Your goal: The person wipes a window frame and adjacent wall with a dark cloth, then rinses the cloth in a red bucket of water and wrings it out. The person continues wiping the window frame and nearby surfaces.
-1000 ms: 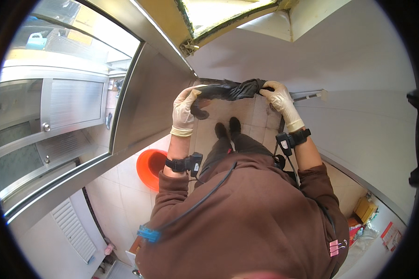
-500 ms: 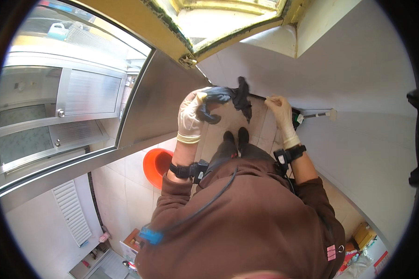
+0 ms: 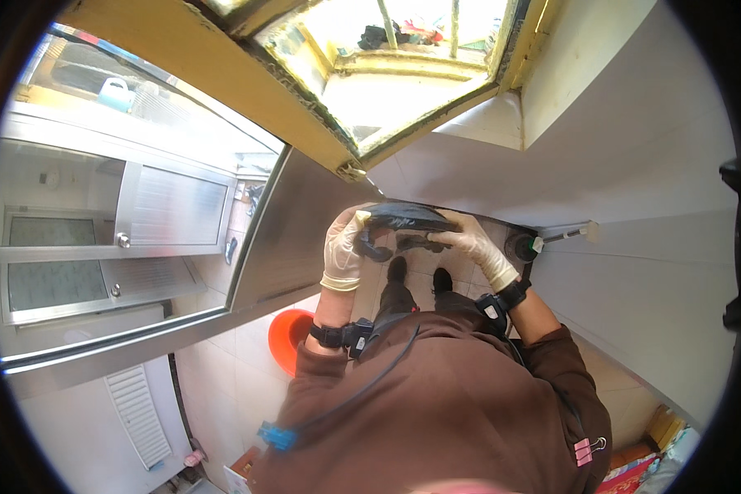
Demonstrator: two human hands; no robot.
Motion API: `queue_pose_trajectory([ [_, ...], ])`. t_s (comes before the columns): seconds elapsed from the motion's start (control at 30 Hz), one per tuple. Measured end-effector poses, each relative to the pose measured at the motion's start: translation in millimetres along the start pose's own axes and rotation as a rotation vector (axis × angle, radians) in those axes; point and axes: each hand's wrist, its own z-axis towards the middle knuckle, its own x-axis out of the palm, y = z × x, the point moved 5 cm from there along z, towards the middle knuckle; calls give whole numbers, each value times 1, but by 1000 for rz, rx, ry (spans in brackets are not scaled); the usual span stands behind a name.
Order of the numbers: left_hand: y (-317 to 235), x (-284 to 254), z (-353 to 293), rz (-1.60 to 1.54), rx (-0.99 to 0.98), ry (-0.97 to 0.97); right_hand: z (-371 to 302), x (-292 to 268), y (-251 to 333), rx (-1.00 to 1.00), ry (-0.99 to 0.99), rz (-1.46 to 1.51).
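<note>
Loosely draped blk fabric (image 3: 407,217)

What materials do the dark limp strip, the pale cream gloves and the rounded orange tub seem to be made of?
Dark limp strip: perhaps cloth or plastic film, faintly glossy; it bends softly. Pale cream gloves: likely thin rubber, smooth, fitting closely with fine wrinkles. Rounded orange tub: probably plastic, smooth and evenly coloured.

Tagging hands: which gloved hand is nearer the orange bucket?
Left hand: the orange bucket stands on the floor to that side; the right hand is farther across.
</note>
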Motion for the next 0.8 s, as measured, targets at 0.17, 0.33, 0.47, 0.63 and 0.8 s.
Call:
queue_pose_trajectory([
  [0.17,0,-48,30,366,10,-41,1,22,34,-331,158,479],
  [0.33,-70,-6,58,170,275,285,29,51,33,-212,103,791],
  [0.47,-89,22,58,336,273,334,36,60,18,-84,-121,910],
  [0.63,-87,21,61,299,291,333,23,66,3,-116,-353,836],
  [0.8,-78,26,34,420,309,374,12,77,-17,-128,-390,727],
])
